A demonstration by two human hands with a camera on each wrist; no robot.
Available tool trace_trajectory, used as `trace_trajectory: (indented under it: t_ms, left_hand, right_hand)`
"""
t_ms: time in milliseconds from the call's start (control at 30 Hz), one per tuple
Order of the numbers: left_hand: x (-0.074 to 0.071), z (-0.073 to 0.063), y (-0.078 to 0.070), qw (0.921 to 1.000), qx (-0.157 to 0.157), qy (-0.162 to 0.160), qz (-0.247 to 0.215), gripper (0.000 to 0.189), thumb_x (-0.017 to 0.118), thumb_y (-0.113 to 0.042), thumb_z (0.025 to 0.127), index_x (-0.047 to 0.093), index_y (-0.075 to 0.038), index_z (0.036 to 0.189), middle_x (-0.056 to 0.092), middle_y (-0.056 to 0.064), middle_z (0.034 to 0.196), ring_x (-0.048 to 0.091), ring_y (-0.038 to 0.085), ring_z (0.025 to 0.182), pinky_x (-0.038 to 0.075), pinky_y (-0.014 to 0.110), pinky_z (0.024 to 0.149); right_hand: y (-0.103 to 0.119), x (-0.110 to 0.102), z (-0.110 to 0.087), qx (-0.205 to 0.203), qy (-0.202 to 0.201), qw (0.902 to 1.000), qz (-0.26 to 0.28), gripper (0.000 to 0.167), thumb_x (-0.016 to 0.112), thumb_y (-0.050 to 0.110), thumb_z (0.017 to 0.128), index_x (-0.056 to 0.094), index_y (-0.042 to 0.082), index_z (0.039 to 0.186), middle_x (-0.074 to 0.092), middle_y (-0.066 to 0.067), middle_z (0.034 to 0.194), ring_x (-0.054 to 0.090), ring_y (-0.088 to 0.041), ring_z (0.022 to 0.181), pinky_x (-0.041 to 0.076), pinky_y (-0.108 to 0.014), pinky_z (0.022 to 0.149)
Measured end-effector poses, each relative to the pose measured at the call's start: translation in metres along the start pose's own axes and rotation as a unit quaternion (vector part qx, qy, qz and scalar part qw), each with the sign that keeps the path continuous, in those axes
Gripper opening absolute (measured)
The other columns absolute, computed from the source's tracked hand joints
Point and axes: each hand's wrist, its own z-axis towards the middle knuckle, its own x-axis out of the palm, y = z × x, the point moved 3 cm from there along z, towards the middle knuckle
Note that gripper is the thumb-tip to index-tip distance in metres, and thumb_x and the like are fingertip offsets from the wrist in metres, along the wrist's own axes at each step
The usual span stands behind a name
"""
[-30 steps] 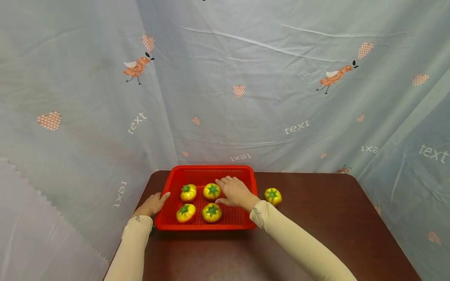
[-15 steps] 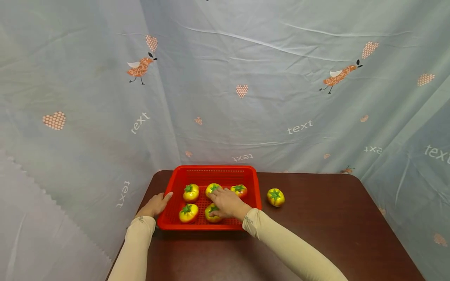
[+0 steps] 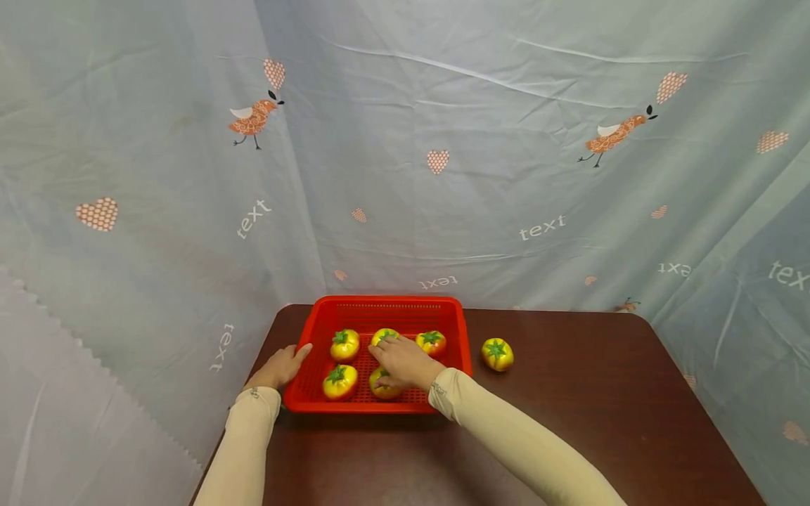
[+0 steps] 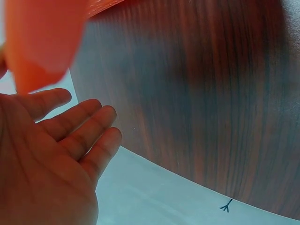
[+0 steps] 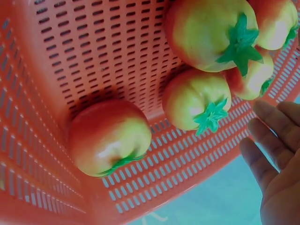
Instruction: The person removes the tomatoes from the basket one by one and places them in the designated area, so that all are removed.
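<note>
My left hand [image 3: 276, 367] is at the left rim of a red plastic basket [image 3: 395, 302]. The rim passes between the thumb and the fingers, which extend along the outside in the left wrist view. Inside the basket sit several yellow-and-red tomatoes with green star-shaped tops, among them a back-left tomato [image 3: 344, 346], a front-left tomato [image 3: 340, 383] and a back-right tomato [image 3: 431, 343]. Over the middle ones reaches my right hand [image 3: 408, 364], fingers straight, partly covering the back-middle tomato [image 3: 382, 336] and front-middle tomato [image 3: 386, 391]. Nothing shows in its grasp.
One more tomato [image 3: 497, 354] lies on the dark wooden table [image 3: 569, 407], right of the basket. Grey-blue cloth [image 3: 380, 140] printed with birds and hearts hangs behind the table and along both sides.
A tomato now shows at the basket's back right, where my right hand was covering. That hand has shifted down and slightly left over the middle tomatoes. My left hand stays at the rim.
</note>
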Motion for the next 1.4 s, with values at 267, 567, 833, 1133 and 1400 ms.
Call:
trace_trajectory:
  t_ms: [267, 567, 833, 1133, 1400]
  left_hand:
    - [0.001, -0.001, 0.001, 1.0, -0.006, -0.001, 0.002, 0.07, 0.033, -0.045, 0.105, 0.035, 0.017, 0.137, 0.059, 0.031, 0.117, 0.064, 0.039, 0.101, 0.046, 0.056, 0.098]
    - [0.003, 0.001, 0.003, 1.0, -0.006, -0.002, -0.002, 0.072, 0.033, -0.047, 0.104, 0.035, 0.016, 0.138, 0.058, 0.032, 0.121, 0.062, 0.041, 0.106, 0.044, 0.057, 0.1]
    - [0.001, 0.002, 0.001, 0.9999, 0.004, -0.007, 0.009, 0.068, 0.034, -0.044, 0.105, 0.038, 0.015, 0.137, 0.059, 0.03, 0.119, 0.062, 0.04, 0.105, 0.044, 0.058, 0.1]
    - [0.003, -0.001, 0.002, 0.9999, -0.013, -0.003, 0.002, 0.069, 0.033, -0.046, 0.104, 0.037, 0.015, 0.138, 0.06, 0.028, 0.116, 0.063, 0.037, 0.101, 0.046, 0.056, 0.099]
    - [0.001, -0.001, -0.001, 0.9999, -0.001, -0.009, 0.004, 0.067, 0.033, -0.044, 0.105, 0.04, 0.015, 0.135, 0.062, 0.028, 0.114, 0.066, 0.034, 0.097, 0.049, 0.053, 0.096]
  right_hand:
    - [0.011, 0.006, 0.018, -0.041, 0.05, 0.9973, -0.035, 0.067, 0.062, 0.055, 0.09, 0.05, 0.014, 0.143, 0.058, 0.001, 0.138, 0.051, -0.014, 0.131, 0.038, -0.028, 0.111]
    - [0.027, 0.015, 0.031, -0.064, 0.05, 0.9949, -0.06, 0.072, 0.06, 0.063, 0.087, 0.052, 0.016, 0.141, 0.06, 0.005, 0.134, 0.053, -0.012, 0.127, 0.042, -0.024, 0.105]
    - [0.031, 0.017, 0.036, -0.069, 0.051, 0.9926, -0.086, 0.063, 0.059, 0.064, 0.087, 0.057, 0.019, 0.131, 0.063, 0.009, 0.12, 0.055, -0.01, 0.114, 0.044, -0.023, 0.095]
    - [0.039, 0.017, 0.047, -0.056, 0.056, 0.9946, -0.067, 0.071, 0.06, 0.062, 0.087, 0.051, 0.017, 0.141, 0.057, 0.005, 0.137, 0.051, -0.012, 0.128, 0.042, -0.027, 0.105]
    - [0.048, 0.017, 0.058, -0.054, 0.034, 0.995, -0.077, 0.069, 0.063, 0.061, 0.087, 0.052, 0.018, 0.139, 0.06, 0.006, 0.131, 0.055, -0.01, 0.121, 0.042, -0.026, 0.103]
